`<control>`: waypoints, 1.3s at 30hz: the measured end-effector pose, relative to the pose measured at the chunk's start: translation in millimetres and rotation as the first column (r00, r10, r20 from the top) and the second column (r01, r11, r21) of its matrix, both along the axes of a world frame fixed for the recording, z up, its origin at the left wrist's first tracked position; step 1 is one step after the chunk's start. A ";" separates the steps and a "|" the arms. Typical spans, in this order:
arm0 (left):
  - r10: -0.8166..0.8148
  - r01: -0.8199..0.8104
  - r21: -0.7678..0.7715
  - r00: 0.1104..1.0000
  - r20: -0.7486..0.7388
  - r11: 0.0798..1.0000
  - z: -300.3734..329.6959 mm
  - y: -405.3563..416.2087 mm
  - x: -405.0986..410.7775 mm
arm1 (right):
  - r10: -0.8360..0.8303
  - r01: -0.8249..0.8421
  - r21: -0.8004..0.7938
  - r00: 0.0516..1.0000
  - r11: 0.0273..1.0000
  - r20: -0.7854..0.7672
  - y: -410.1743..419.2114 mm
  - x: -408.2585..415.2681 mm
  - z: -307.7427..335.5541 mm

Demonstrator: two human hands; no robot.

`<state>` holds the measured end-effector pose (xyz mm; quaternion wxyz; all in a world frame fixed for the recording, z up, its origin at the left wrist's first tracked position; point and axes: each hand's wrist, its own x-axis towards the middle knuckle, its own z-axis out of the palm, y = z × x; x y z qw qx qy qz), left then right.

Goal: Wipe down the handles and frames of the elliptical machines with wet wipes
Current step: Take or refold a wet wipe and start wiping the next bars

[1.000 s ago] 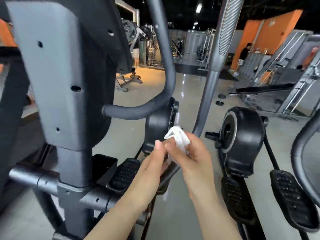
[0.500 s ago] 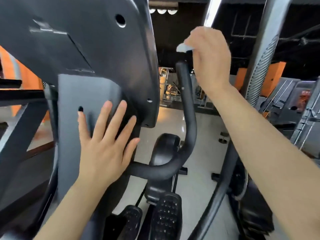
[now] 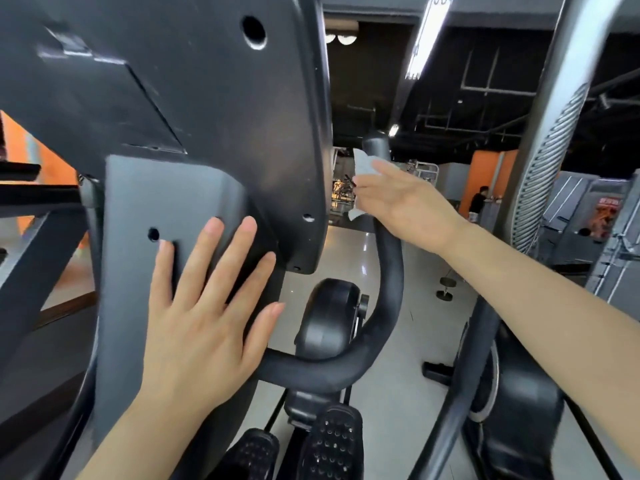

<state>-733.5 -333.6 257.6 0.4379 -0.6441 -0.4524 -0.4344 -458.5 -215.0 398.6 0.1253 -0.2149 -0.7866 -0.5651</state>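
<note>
A wet wipe (image 3: 363,168) is pressed around the upper curved handle (image 3: 389,258) by the right hand (image 3: 405,206), its fingers wrapping the wipe. The left hand (image 3: 204,313), fingers spread flat, is braced on the frame (image 3: 138,209). Wiping is judged barely begun; the lower handle and frame remain.

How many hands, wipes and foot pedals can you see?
Hands: 2, left hand and right hand
Wipes: 1, wipe
Pedals: 2, left pedal and right pedal
Total: 5

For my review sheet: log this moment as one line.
stage: wiping handle | right hand: presses wipe on curved handle, near its top | left hand: flat on column
</note>
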 end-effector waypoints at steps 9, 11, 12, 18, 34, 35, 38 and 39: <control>0.019 -0.019 0.003 1.000 0.006 1.000 0.4 1.4 -0.8 | 0.032 -0.191 -0.283 0.874 0.940 -0.485 -14.4 31.4 -114.3; 0.020 -0.020 0.007 1.000 0.006 1.000 1.1 1.8 -0.9 | -0.055 -0.285 -0.426 0.776 0.858 -0.629 -30.1 33.2 -146.6; 0.024 -0.024 0.009 1.000 0.006 1.000 0.7 2.0 -0.1 | -0.145 -0.355 -0.490 0.674 0.796 -0.724 -39.8 33.6 -159.2; 0.035 -0.035 0.002 0.999 0.014 0.999 -1.0 2.0 1.1 | -0.400 -0.627 -0.426 0.192 0.653 -0.896 -79.5 0.1 -182.1; -0.057 0.057 -0.053 0.998 0.008 0.997 -18.1 -7.0 -4.2 | -0.244 -0.547 -0.305 0.183 0.780 -0.952 -109.9 -33.2 -151.0; -0.054 0.055 -0.045 0.998 0.010 0.997 -20.8 -6.7 -4.9 | -0.316 -0.540 -0.363 0.183 0.759 -0.931 -101.9 -24.4 -158.8; -0.069 0.069 -0.024 0.997 0.017 0.997 -21.6 -4.3 -5.2 | -0.409 -0.626 -0.332 0.022 0.706 -0.912 -111.9 -40.2 -196.3; -0.069 0.069 -0.022 0.997 0.020 0.997 -21.3 -3.7 -5.1 | -0.354 -0.637 -0.266 -0.011 0.723 -0.935 -122.4 -55.4 -204.4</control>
